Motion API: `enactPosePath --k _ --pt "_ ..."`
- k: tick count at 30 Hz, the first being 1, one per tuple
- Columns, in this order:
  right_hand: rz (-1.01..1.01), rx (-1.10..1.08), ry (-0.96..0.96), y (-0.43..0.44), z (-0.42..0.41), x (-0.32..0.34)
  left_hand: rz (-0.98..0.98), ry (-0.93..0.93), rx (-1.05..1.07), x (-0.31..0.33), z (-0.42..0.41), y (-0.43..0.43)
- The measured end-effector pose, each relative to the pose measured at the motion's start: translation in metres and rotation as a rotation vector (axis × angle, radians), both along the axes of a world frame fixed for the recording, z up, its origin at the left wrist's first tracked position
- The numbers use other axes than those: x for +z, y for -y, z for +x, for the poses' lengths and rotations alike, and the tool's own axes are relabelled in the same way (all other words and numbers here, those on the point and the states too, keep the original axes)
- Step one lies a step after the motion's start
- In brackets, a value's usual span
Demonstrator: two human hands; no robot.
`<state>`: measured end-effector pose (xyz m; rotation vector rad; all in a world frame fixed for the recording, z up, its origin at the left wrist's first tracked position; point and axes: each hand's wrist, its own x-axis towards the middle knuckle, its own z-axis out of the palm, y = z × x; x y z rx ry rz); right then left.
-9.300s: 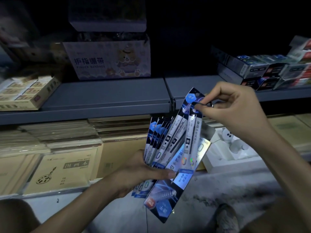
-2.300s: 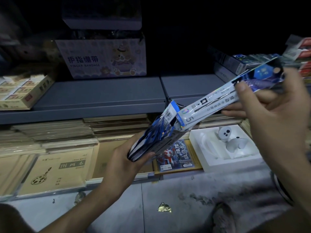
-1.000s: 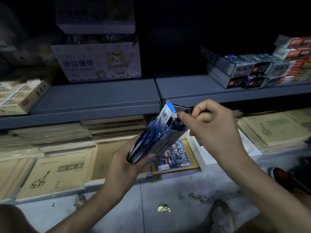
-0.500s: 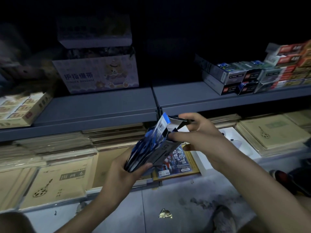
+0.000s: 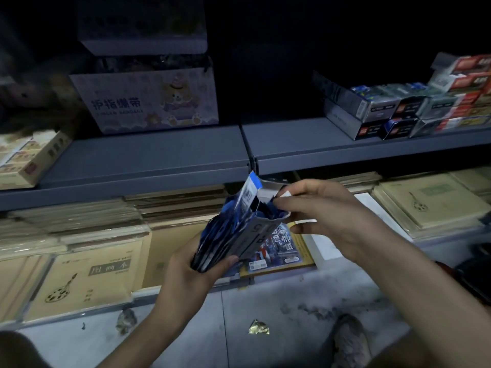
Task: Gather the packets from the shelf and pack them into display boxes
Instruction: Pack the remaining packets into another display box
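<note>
- A slim cardboard box (image 5: 249, 237) is held tilted in mid-air in front of a grey shelf (image 5: 148, 160), its open mouth raised towards the right.
- The lower end of the box is gripped by the left hand (image 5: 186, 277), with fingers and thumb wrapped round it.
- Blue packets (image 5: 218, 235) are seen bunched along the box; whether all are inside cannot be told in the dim light.
- The right hand (image 5: 329, 219) is placed at the mouth, its fingertips (image 5: 279, 204) touching the rim or the packet tops. Whether anything is pinched there cannot be told.
- An end flap (image 5: 251, 188) is stood up at the mouth.
- The packets are judged light, thin, glossy and slippery, likely to fan out or slide if loosely held. They are best taken by their top edges as one squared bundle.
- The box is judged light and easily crushed, so it is best held by its narrow sides near the bottom.
</note>
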<state>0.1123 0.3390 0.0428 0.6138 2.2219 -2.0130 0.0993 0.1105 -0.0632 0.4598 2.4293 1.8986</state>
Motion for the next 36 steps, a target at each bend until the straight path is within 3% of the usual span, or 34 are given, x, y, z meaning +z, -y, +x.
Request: enactPosePath --k 3,8,18,20,25,28,36 --pt "0.080 -0.067 -0.065 0.005 0.000 -0.006 -0.032 -0.014 0.013 -0.007 -0.002 0.004" --pt "0.464 -0.055 -0.263 0.009 0.002 -0.026 -0.096 -0.082 0.033 -0.015 -0.001 0.008" --pt "0.691 0.058 -0.230 0.009 0.004 -0.040 -0.130 -0.121 0.055 -0.028 0.004 0.009" --pt "0.669 0.007 -0.236 0.009 0.002 -0.037 -0.136 -0.111 0.057 -0.032 0.003 0.009" --pt "0.363 -0.203 -0.243 -0.003 0.000 -0.017 -0.147 -0.107 0.071 -0.040 0.002 0.009" --pt "0.216 -0.200 -0.208 -0.004 0.001 -0.013 -0.141 -0.105 0.067 -0.042 0.002 0.008" --pt "0.311 -0.080 -0.135 0.012 0.004 -0.030 -0.119 -0.153 0.063 -0.036 0.006 0.001"
